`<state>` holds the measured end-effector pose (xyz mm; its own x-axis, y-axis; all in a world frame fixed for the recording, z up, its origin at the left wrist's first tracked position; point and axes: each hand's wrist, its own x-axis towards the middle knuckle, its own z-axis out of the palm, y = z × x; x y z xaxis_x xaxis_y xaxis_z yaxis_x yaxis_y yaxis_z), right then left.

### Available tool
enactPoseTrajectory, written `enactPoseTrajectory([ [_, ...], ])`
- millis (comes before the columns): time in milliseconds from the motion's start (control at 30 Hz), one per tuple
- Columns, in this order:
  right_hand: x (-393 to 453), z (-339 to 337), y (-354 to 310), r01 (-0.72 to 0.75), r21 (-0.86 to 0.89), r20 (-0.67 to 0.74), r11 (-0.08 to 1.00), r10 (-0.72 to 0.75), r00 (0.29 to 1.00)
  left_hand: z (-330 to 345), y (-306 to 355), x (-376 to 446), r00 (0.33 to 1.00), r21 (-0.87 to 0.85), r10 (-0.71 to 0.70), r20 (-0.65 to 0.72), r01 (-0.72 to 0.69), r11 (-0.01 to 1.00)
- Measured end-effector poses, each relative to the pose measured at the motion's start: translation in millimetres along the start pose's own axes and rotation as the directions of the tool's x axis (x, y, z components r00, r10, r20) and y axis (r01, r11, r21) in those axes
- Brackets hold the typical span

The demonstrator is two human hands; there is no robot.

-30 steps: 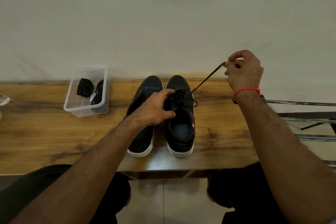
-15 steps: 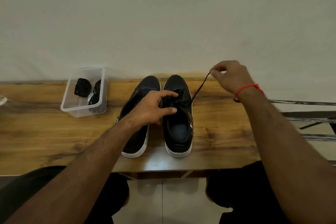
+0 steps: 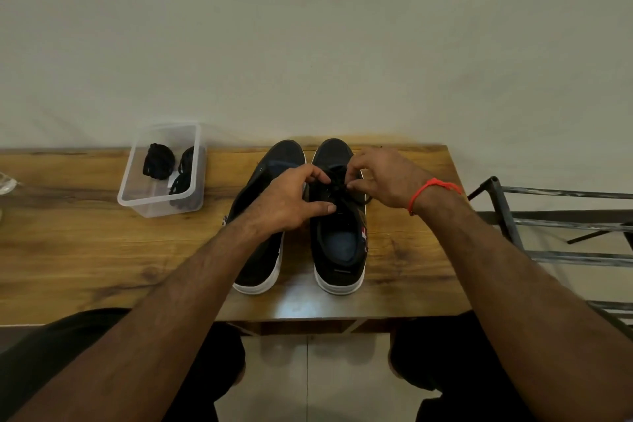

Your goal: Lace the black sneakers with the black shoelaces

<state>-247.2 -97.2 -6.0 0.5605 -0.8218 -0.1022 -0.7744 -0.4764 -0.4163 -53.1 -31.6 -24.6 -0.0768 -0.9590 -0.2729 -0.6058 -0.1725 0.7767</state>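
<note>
Mid-lacing the right sneaker [image 3: 339, 216], which sits on the desk [image 3: 85, 250] just right of the left sneaker [image 3: 263, 236]: left hand [image 3: 291, 202] and right hand [image 3: 380, 178] pinch the shoelace [image 3: 337, 178] over its eyelets, next eyelet likely needs threading.

Both my bare forearms reach forward and converge, hands nearly meeting. My left hand [image 3: 291, 197] lies knuckles up, fingers curled inward, thumb stretched out straight toward the right. My right hand [image 3: 383, 178], a thin red thread band [image 3: 432, 189] round its wrist, bends inward, fingertips bunched in a pinch.
</note>
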Motion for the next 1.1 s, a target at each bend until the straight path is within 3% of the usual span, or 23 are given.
enactPoseTrajectory([
  [133, -1.3, -2.9, 4.5, -0.094, -0.019, -0.028, 0.995, 0.094, 0.995, 1.2, 1.7, 1.2, 1.000, 0.057, -0.019, 0.004, 0.019, 0.998],
  [233, -1.2, -9.4, 10.4, -0.215, 0.034, -0.210, 0.976, 0.217, 0.953, -0.7, 2.4, 2.5, 0.998, 0.081, -0.054, 0.015, 0.052, 0.995],
  [333, -3.4, -26.3, 20.6, -0.323, 0.233, -0.432, 0.917, 0.395, 0.811, -2.3, 1.8, 1.5, 0.997, 0.093, -0.065, 0.036, 0.061, 0.994],
  [400, -5.1, -39.4, 30.4, -0.277, 0.421, -0.541, 0.864, 0.484, 0.688, -2.0, 2.0, 1.1, 0.997, 0.107, -0.067, 0.040, 0.062, 0.992],
  [467, -8.1, -48.2, 38.5, -0.186, 0.558, -0.565, 0.808, 0.535, 0.628, -1.5, 2.1, 1.3, 0.997, 0.118, -0.068, 0.032, 0.064, 0.991],
  [700, -2.9, -40.5, 36.8, -0.155, 0.548, -0.407, 0.822, 0.424, 0.809, 2.7, 2.0, -1.5, 0.999, 0.029, 0.043, -0.020, -0.043, 0.999],
  [833, -2.2, -33.5, 21.1, -0.111, 0.388, -0.343, 0.915, 0.255, 0.904, 9.8, 2.7, -3.1, 0.981, 0.057, 0.132, -0.144, -0.125, 0.991],
  [967, -6.1, -21.9, 4.0, -0.071, 0.238, -0.046, 0.969, 0.084, 0.995, 17.6, 2.4, -4.6, 0.957, 0.210, 0.209, -0.201, -0.166, 0.963],
  [1100, -5.8, -7.3, -7.0, -0.023, 0.177, 0.133, 0.984, 0.000, 0.991, 17.0, 5.3, -3.7, 0.951, 0.263, 0.210, -0.229, -0.148, 0.953],
])
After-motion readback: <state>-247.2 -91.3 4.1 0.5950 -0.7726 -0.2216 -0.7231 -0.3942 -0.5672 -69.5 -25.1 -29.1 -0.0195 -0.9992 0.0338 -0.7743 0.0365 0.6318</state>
